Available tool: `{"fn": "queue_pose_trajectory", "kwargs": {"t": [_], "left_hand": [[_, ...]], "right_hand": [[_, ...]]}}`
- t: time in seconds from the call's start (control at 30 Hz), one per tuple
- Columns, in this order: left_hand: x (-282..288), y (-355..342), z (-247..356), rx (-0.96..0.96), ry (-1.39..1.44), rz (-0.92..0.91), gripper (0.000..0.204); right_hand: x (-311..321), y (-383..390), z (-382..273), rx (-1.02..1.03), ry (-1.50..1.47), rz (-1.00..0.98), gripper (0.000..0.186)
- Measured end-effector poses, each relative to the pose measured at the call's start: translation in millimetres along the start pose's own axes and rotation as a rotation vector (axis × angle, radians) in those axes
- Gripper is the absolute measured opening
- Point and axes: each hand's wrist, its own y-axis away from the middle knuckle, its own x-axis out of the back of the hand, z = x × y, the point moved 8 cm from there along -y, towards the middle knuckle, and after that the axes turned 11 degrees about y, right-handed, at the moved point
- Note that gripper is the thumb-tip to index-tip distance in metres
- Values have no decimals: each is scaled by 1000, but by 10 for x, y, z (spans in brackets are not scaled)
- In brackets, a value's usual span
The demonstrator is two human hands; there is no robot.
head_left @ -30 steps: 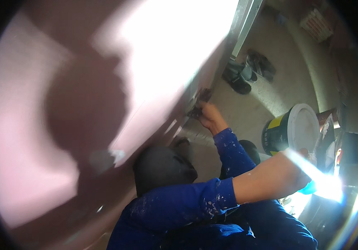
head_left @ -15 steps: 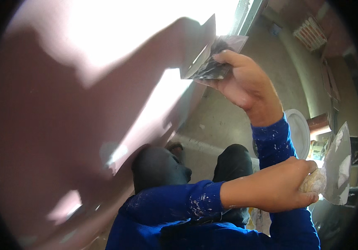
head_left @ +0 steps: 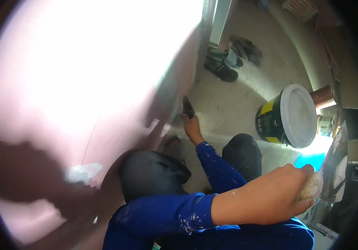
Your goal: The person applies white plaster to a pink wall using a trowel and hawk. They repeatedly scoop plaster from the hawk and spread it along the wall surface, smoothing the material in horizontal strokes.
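My left hand (head_left: 270,193) reaches across to the right, fingers closed round the crusted handle of a putty knife (head_left: 327,183). White filler (head_left: 340,171) sits on its broad blade. Farther off and lower, my right hand (head_left: 193,128) grips a dark-looking flat scraper (head_left: 187,107), held at the base of the pink wall (head_left: 91,137); whether the blade touches the wall I cannot tell. A pale filler patch (head_left: 83,173) shows on the wall to the left, and a greyish one (head_left: 168,93) lies near the scraper.
A dark bucket (head_left: 270,121) with a white lid (head_left: 299,116) stands right of my knees. Beyond the wall's end, several shoes (head_left: 229,58) lie on the floor. A blue object (head_left: 311,160) is behind the putty knife. A pale crate (head_left: 300,9) sits at the far right.
My right hand has gone down and left with the scraper, from high up to the wall's base. The bucket and shoes show more fully. My left hand still holds the putty knife.
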Motion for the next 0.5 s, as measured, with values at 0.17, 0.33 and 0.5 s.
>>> {"fn": "queue_pose_trajectory", "kwargs": {"t": [0.17,0.33,0.5], "left_hand": [[3,39,-106,53,33,-13,48],[28,26,-13,-154,-26,112,49],[136,47,3,-76,-47,136,43]], "right_hand": [[-377,-77,-66,-20,-90,235,39],[-560,351,-578,314,150,268,47],[-216,535,-116,-9,30,103,45]]}}
